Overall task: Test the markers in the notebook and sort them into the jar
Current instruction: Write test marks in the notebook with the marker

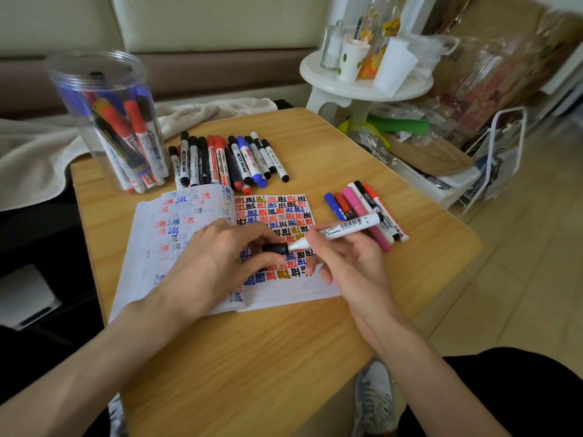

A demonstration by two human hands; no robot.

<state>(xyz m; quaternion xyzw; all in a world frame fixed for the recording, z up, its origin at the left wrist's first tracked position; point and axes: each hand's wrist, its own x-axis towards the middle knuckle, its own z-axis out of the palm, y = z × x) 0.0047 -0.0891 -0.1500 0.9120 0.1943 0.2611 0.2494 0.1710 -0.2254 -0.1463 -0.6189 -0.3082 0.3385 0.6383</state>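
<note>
Head view. My right hand (340,260) grips the white marker (344,227) by its barrel, above the right page of the notebook (284,291). My left hand (220,253) pinches its black cap (276,248) at the tip end; whether the cap is seated I cannot tell.

Assessment: light, rigid, smooth plastic. Hold mid-barrel and keep the cap in line.

The clear jar (94,63) stands beyond the notebook's left corner, part filled. A row of markers (227,159) lies beyond the notebook, and a smaller group (362,212) to its right.

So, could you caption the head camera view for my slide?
Right hand holds a white marker over the notebook; left hand grips its black cap; jar behind.
</note>
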